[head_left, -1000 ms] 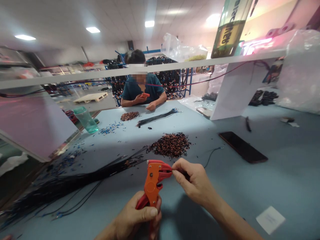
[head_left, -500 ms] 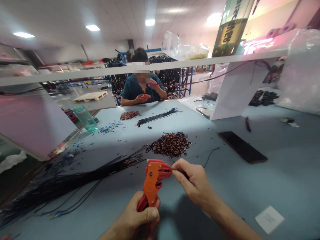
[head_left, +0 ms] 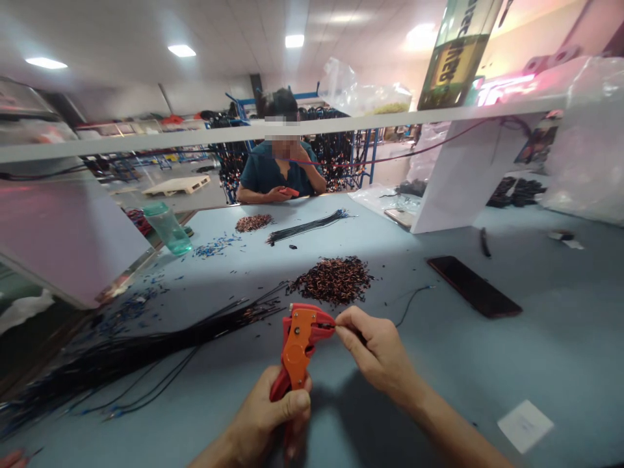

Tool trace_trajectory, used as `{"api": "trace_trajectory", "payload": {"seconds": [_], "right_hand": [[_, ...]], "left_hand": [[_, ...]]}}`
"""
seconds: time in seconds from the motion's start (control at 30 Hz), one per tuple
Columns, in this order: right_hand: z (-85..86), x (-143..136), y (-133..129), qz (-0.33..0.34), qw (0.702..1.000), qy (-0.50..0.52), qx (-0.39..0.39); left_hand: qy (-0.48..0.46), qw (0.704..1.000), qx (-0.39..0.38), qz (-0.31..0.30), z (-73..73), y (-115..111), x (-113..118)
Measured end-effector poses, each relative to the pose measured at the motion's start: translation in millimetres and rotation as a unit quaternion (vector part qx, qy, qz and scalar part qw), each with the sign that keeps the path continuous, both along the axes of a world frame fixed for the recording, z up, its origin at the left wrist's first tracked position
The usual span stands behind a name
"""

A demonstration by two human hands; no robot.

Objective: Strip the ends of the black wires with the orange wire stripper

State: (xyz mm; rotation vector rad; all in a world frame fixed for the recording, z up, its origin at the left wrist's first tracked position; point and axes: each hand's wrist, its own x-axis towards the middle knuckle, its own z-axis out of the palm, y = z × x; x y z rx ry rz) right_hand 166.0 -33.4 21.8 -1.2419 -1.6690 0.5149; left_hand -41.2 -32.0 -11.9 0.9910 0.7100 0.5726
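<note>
My left hand (head_left: 273, 413) is wrapped around the handles of an orange and red wire stripper (head_left: 297, 351), held upright with its jaws to the right. At the jaw tips my right hand (head_left: 375, 348) pinches a thin black wire (head_left: 412, 304). Its far end trails out behind the hand onto the table; the end at the jaws is mostly hidden by fingertips. Just beyond the stripper lies a heap of short black and copper-coloured pieces (head_left: 334, 281). A long bundle of black wires (head_left: 195, 338) with blue ends stretches across the left.
A phone (head_left: 472, 286) and a white paper square (head_left: 525, 426) lie at right. Farther back are a smaller wire bundle (head_left: 309, 226), a copper-coloured heap (head_left: 253, 223) and a green bottle (head_left: 168, 227). A shelf (head_left: 195, 138) spans above. Across sits a person (head_left: 277, 172); another's fingertips (head_left: 13, 458) show bottom left.
The wire stripper has risen slightly, its jaws still at my right fingertips. My right hand has hardly moved. More of the fingertips at bottom left shows now.
</note>
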Motion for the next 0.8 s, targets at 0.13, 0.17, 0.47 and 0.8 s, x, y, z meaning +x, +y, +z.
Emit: {"api": "trace_trajectory", "payload": {"seconds": [0.13, 0.17, 0.47, 0.8], "right_hand": [[-2.8, 7.7, 5.6, -0.035, 0.999, 0.002, -0.013], [-3.5, 9.2, 7.1, -0.043, 0.999, 0.009, -0.02], [-4.4, 2.7, 8.2, -0.038, 0.998, 0.028, -0.047], [-4.7, -3.5, 7.0, 0.004, 0.993, 0.038, -0.107]], "left_hand": [[-0.069, 0.995, -0.047, 0.045, 8.6, 5.9, -3.9], [-0.08, 0.993, -0.054, 0.066, 11.1, 8.0, -5.2], [-0.085, 0.996, -0.006, 0.036, 9.9, 7.7, -3.0], [-0.047, 0.994, 0.086, 0.038, 8.0, 9.4, -4.5]]}}
